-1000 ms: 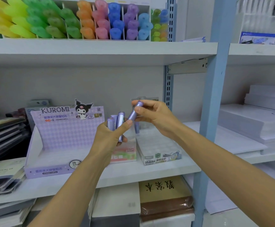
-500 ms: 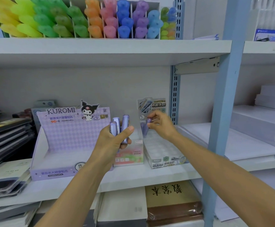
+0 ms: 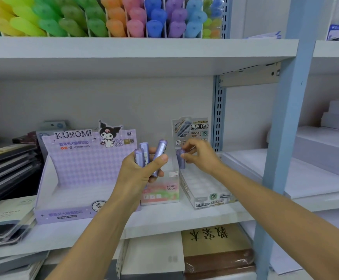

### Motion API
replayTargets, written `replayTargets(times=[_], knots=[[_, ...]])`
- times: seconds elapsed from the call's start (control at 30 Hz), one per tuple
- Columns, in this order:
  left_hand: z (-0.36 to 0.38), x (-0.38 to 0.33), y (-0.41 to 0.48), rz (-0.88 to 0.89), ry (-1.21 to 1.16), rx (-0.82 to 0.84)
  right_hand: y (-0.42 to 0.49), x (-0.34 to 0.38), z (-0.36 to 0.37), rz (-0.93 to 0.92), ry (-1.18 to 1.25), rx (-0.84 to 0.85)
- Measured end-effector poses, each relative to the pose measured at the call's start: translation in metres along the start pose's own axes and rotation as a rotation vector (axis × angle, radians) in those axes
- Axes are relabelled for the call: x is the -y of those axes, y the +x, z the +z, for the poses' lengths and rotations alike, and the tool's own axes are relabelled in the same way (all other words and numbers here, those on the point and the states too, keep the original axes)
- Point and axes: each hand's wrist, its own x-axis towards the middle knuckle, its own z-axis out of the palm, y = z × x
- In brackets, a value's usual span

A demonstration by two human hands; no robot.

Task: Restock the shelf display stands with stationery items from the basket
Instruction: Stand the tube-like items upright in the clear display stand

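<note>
The right hand [image 3: 200, 157] pinches one lilac plastic lead tube [image 3: 181, 161] upright at the back left corner of the white slotted display stand [image 3: 204, 187]. Just left of that stand, the left hand [image 3: 140, 170] grips three more lilac tubes [image 3: 144, 155] (caps pointing up).

- Purple display box [image 3: 83, 164], left of the left hand [image 3: 142, 172]: header card reads "KUROMI", with code "YZ2698/24PCS" beneath. Round badge on the front lip reads "2B 0.5".
- Pink-green box [image 3: 164, 196], just below the left hand: "FRUIT SODA".
- Grey display stand [image 3: 205, 188], under the right hand [image 3: 202, 158]: "不脏手铅芯" and "05 2B" on the header card above the hand. Green badge on the front reads "05 2B".
- Tan notebook [image 3: 211, 237], well below the right hand: "教案本", upside down.
- Purple tubes [image 3: 160, 152] gripped in the left hand, single tube [image 3: 181, 160] pinched by the right: print too small to read.
</note>
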Motion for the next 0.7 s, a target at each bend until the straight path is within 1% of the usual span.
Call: replayTargets(times=[0.1, 0.17, 0.2, 0.23, 0.27, 0.33, 0.37, 0.4, 0.5, 0.53, 0.6, 0.7], knots=[[0.001, -0.001, -0.002, 0.000, 0.010, -0.007, 0.000, 0.001, 0.000, 0.019, -0.108, 0.024], [0.002, -0.002, -0.003, -0.002, 0.019, 0.006, 0.000, 0.003, -0.002, 0.017, -0.140, 0.003], [0.002, -0.003, -0.004, -0.004, 0.019, 0.016, -0.002, 0.006, -0.005, 0.014, -0.101, -0.029], [0.003, -0.003, -0.005, -0.005, 0.018, 0.023, -0.004, 0.011, -0.009, 0.012, 0.003, -0.063], [0.004, -0.004, -0.006, -0.007, 0.020, 0.023, -0.007, 0.018, -0.013, 0.016, 0.159, -0.087], [0.006, -0.005, -0.007, -0.014, 0.040, 0.009, -0.014, 0.035, -0.020, 0.063, 0.490, -0.060], [0.008, -0.005, -0.007, -0.016, 0.055, 0.000, -0.017, 0.044, -0.024, 0.089, 0.593, -0.012], [0.009, -0.005, -0.008, -0.014, 0.072, -0.005, -0.021, 0.052, -0.026, 0.106, 0.632, 0.048], [0.017, -0.005, -0.011, 0.020, 0.118, 0.002, -0.031, 0.071, -0.026, 0.097, 0.592, 0.214], [0.019, -0.006, -0.013, 0.032, 0.125, 0.006, -0.034, 0.075, -0.025, 0.089, 0.586, 0.225], [0.021, -0.009, -0.017, 0.038, 0.120, -0.001, -0.036, 0.078, -0.027, 0.080, 0.634, 0.197], [0.018, -0.011, -0.017, -0.037, 0.032, -0.020, -0.035, 0.076, -0.034, 0.055, 0.786, 0.120]])
